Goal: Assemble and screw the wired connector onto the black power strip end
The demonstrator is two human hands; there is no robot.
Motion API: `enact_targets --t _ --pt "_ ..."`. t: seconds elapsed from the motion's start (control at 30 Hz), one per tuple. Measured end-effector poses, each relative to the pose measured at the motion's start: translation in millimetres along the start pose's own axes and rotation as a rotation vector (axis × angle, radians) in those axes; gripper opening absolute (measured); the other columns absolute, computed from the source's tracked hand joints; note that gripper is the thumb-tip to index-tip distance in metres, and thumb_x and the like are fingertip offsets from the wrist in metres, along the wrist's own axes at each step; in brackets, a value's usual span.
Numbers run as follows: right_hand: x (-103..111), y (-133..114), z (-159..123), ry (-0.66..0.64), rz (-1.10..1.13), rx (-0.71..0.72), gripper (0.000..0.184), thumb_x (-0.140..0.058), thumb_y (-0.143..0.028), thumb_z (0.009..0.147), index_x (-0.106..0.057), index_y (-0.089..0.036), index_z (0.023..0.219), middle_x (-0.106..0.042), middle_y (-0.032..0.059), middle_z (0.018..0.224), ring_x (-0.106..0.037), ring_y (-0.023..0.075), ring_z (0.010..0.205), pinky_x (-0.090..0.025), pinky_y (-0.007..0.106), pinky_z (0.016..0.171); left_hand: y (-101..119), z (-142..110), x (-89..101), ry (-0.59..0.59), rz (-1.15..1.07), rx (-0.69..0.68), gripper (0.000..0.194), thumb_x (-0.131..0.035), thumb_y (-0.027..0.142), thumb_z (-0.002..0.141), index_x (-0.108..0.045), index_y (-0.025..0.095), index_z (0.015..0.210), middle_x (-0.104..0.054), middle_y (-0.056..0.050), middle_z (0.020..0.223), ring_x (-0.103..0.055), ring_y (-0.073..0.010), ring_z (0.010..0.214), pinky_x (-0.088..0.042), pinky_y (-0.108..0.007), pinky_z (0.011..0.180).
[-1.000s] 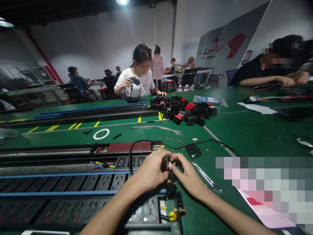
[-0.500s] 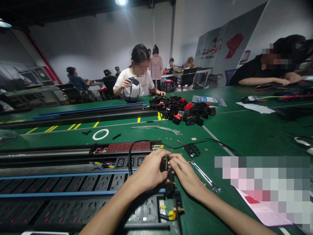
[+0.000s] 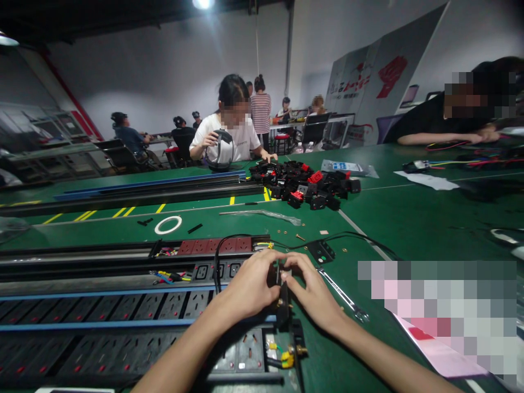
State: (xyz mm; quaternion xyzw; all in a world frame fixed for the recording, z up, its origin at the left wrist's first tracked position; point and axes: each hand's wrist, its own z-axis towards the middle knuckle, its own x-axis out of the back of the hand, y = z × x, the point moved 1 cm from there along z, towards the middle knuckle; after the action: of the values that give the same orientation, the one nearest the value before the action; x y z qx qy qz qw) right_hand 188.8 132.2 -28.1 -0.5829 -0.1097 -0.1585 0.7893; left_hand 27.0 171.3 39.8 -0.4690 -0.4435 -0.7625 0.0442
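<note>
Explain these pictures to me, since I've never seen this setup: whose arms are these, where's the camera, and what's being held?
There is no machine here: these are a person's own two bare arms, seen from a single camera worn on their head and looking forward and down. The left hand and the right hand grip a small black bracket with a brass-coloured screw at the end of a long black power strip with rows of sockets. It all lies on a green workbench mat. Beside the right hand lies a steel spanner; farther off is a heap of black and red connectors.
</note>
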Motion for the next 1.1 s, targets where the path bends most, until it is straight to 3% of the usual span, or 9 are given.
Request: enact_targets --t 0.13,0.23,0.43,0.6,0.73,0.9,1.03,1.1 --pt "-0.3 -0.2 -0.6 -0.019 -0.021 -0.014 0.011 -0.056 -0.031 0.088 -0.06 -0.021 0.086 -0.054 0.0086 0.117 -0.052 0.0244 0.117 -0.04 0.041 0.103 0.8 -0.8 0.5 0.006 0.001 0.005 0.055 -0.065 0.008 0.071 -0.057 0.018 0.125 -0.062 -0.008 0.128 -0.055 -0.0243 0.121 -0.044 -0.04 0.107" --pt "-1.0 0.4 -1.2 -0.061 -0.015 -0.051 0.023 -0.049 -0.037 0.094 -0.063 -0.021 0.085 -0.053 0.009 0.12 -0.052 0.024 0.118 -0.038 0.042 0.106 0.9 -1.5 0.5 0.01 0.005 0.011 0.056 -0.065 0.007 0.07 -0.057 0.017 0.125 -0.062 -0.009 0.127 -0.055 -0.0247 0.121 -0.044 -0.04 0.107" --pt "0.3 3.1 -0.5 0.019 0.003 -0.006 0.022 -0.056 -0.042 0.091 -0.061 -0.022 0.095 -0.054 0.0103 0.12 -0.051 0.0254 0.119 -0.043 0.04 0.1 1.2 -1.4 1.1 0.005 -0.022 -0.002 0.056 -0.064 0.007 0.07 -0.057 0.018 0.124 -0.062 -0.009 0.126 -0.058 -0.0242 0.118 -0.046 -0.039 0.105" --pt "-0.2 1.6 0.4 -0.059 0.025 -0.059 0.039 -0.039 -0.046 0.099 -0.062 -0.02 0.083 -0.057 0.0091 0.114 -0.058 0.0227 0.106 -0.045 0.037 0.094 0.3 -0.8 0.3 0.005 -0.015 0.006 0.055 -0.064 0.006 0.07 -0.057 0.017 0.123 -0.062 -0.01 0.125 -0.058 -0.0245 0.116 -0.046 -0.039 0.104" --pt "0.5 0.3 0.1 -0.011 0.001 -0.019 0.027 -0.051 -0.046 0.094 -0.06 -0.021 0.093 -0.056 0.0087 0.114 -0.054 0.0234 0.113 -0.042 0.038 0.1 -0.5 -1.1 -0.5 0.01 -0.022 -0.012 0.056 -0.063 0.005 0.069 -0.057 0.018 0.124 -0.062 -0.008 0.125 -0.058 -0.0233 0.116 -0.046 -0.038 0.104" --pt "-0.4 4.3 -0.7 -0.025 -0.01 -0.062 0.039 -0.04 -0.048 0.098 -0.063 -0.021 0.084 -0.055 0.0103 0.119 -0.055 0.024 0.113 -0.043 0.039 0.099 -0.4 -1.7 0.1 0.002 -0.029 0.003 0.058 -0.063 0.005 0.07 -0.056 0.019 0.126 -0.062 -0.009 0.127 -0.058 -0.0238 0.116 -0.046 -0.039 0.104" --pt "0.3 4.9 -0.5 0.042 -0.002 -0.025 0.03 -0.052 -0.049 0.093 -0.062 -0.022 0.097 -0.055 0.0101 0.121 -0.051 0.025 0.12 -0.042 0.04 0.102 -0.3 -1.5 0.5 -0.004 -0.027 0.004 0.058 -0.063 0.005 0.07 -0.056 0.019 0.126 -0.062 -0.009 0.127 -0.058 -0.0243 0.117 -0.046 -0.04 0.105" --pt "0.0 4.1 0.1 0.012 0.003 -0.018 0.03 -0.052 -0.049 0.093 -0.062 -0.022 0.092 -0.057 0.0098 0.118 -0.053 0.0248 0.116 -0.044 0.039 0.099 -0.5 -1.5 0.3 -0.008 -0.026 0.008 0.058 -0.064 0.006 0.07 -0.056 0.019 0.126 -0.062 -0.009 0.128 -0.058 -0.0246 0.117 -0.046 -0.04 0.105"
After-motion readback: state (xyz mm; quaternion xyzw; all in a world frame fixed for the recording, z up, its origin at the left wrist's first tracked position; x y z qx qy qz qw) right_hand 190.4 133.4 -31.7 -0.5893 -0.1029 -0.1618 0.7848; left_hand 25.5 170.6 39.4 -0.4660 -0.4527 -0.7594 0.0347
